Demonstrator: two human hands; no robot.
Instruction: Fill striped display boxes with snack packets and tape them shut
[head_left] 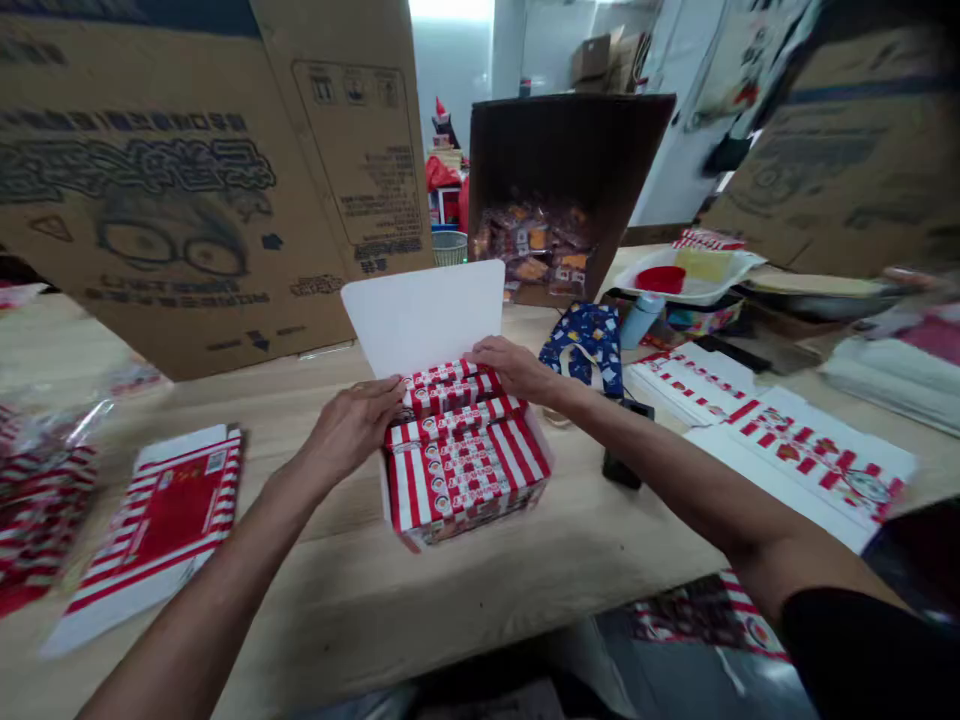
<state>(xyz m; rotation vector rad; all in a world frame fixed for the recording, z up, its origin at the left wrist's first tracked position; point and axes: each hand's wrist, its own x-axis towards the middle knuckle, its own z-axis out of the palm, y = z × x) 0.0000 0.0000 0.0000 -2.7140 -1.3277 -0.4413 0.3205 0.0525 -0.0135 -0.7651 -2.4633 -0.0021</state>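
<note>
Two big printed cardboard sheets (172, 200) stand up along the back of a wooden table (487, 610), with an open brown carton of wrapped snacks (540, 150) between them. Front and centre sits an open white box (424, 318), packed with red-and-white striped packets (465, 470). Left hand (352, 430) sits open on the packets' left end, not really gripping, and right hand (514, 368) rests palm-down on the back row, just below the lid. Flat striped cartons (817, 460) lie off to the right.
</note>
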